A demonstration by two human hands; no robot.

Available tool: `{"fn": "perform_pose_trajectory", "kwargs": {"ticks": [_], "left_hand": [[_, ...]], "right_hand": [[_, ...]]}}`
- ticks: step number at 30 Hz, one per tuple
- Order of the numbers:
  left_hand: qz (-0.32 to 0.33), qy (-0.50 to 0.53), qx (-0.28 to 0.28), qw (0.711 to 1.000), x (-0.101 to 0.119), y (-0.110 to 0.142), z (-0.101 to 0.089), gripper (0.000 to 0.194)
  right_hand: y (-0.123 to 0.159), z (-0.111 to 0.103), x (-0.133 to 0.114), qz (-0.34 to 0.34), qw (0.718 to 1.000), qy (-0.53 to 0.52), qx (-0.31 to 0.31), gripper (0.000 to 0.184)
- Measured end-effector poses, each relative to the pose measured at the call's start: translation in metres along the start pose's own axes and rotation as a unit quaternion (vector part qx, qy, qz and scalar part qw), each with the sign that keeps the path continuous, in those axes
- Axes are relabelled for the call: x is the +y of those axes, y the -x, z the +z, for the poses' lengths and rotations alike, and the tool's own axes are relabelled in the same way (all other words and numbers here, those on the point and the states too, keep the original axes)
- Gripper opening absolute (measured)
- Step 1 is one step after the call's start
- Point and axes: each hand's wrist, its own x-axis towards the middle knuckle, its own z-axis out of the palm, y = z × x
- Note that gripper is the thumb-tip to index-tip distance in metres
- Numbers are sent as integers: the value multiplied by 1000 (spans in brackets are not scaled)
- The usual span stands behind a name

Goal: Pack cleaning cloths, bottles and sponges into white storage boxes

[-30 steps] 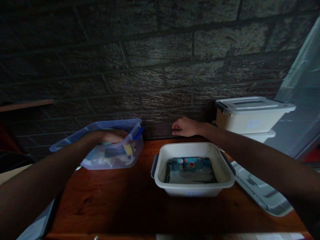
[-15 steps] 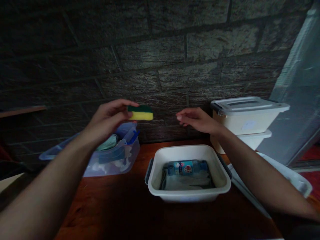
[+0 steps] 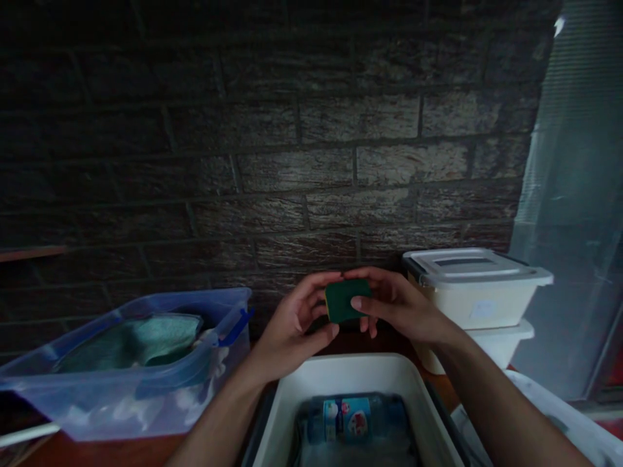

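A kitchen sponge [image 3: 341, 299], its dark green face towards me and a thin yellow edge at the left, is held up over the back rim of a white tub [image 3: 360, 364]. My right hand [image 3: 402, 305] grips it, thumb across the green face and fingers behind. Around the left end curves my left hand [image 3: 298, 324], thumb and fingers apart; whether a fingertip touches the sponge from behind is hidden. Inside the tub, a clear plastic bottle [image 3: 348, 418] with a blue label lies on its side on grey fabric.
At left stands a clear bluish bin [image 3: 121, 395] with green cloth [image 3: 160, 337] and other items. Two lidded white boxes [image 3: 487, 298] are stacked at right, beside a white lid [image 3: 574, 415]. A dark brick wall [image 3: 292, 168] rises behind the wooden table [image 3: 117, 452].
The sponge has moved right, from my left hand into my right hand's grip, and its green face has turned towards me. My hands have come together. The camera view has shifted.
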Motion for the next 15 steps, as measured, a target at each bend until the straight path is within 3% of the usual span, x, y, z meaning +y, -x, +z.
{"fn": "perform_pose_trajectory", "kwargs": {"ticks": [4,8,11,15], "left_hand": [[-8,-21,17,1000,7,5,1,67],[-1,-76,70,995,10,7,0,51],[-20,-74,99,992,12,6,-1,38],[-49,-52,108,992,17,6,1,25]], "right_hand": [[-1,8,1,-10,1000,-14,4,44],[3,17,-2,-4,1000,-24,-3,51],[6,20,-5,-41,999,-10,-22,60],[6,18,-4,-77,994,72,-21,32]]}}
